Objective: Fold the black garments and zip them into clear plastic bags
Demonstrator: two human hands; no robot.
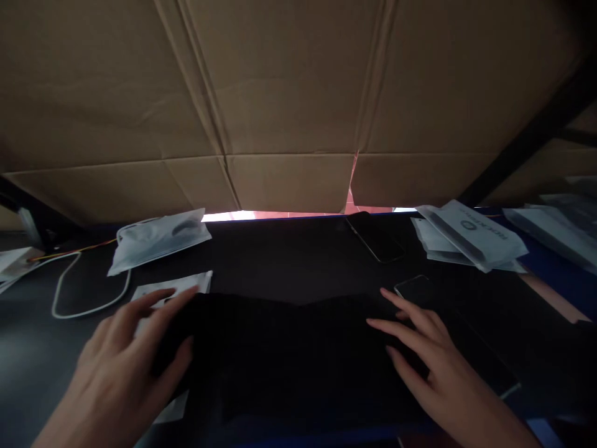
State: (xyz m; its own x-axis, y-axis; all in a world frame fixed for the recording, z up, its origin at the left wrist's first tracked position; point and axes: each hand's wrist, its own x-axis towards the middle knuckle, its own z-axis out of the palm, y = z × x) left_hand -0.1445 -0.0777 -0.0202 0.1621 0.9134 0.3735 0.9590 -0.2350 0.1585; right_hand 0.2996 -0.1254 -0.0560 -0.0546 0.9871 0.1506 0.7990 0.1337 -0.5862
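A dark cloth-like piece (289, 354) lies flat in front of me on the black work surface; its lower outline fades into shadow. My left hand (125, 354) rests at its left edge, fingers spread, over a white plastic pouch (200, 283) that it partly covers. My right hand (424, 348) is at the piece's right side, fingers apart, with the fingertips on or just above it. Beside the right hand lies a clear, flat, phone-sized item (494, 361), partly hidden by the hand. Neither hand grips anything.
A black smartphone (375, 236) lies at the back. White printed pouches (476, 236) are stacked at the back right, and another pouch (161, 239) is at the back left near a white cable (56, 298). A cardboard wall (289, 93) rises behind the table.
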